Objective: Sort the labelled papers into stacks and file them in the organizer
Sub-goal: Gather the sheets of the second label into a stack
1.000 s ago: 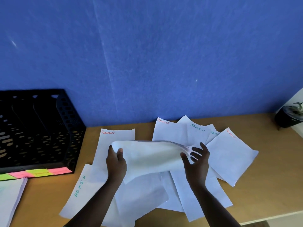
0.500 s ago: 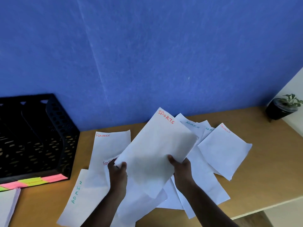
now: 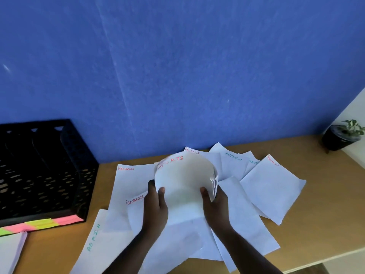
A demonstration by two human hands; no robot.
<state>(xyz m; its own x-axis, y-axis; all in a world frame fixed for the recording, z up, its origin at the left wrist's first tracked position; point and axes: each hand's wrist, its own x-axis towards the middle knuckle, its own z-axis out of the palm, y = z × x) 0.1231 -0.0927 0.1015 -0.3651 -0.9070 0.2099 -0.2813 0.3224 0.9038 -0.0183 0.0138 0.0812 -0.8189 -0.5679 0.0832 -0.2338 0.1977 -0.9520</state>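
The SPORTS stack (image 3: pixel 183 175) is held above the middle of the loose papers (image 3: pixel 254 216), bowed upward, its top edge blurred. The left hand (image 3: pixel 155 206) grips its left edge, thumb on the face, fingers curled behind. The right hand (image 3: pixel 214 202) grips the right edge the same way; its far fingers are hidden. The papers fan across the desk (image 3: pixel 324 214), 1 sheet reaching the front edge. The organizer (image 3: pixel 45 171) stands at left against the wall (image 3: pixel 177 76), apart from the papers. Bare desk lies right of the papers, up to a plant pot (image 3: pixel 340 138).
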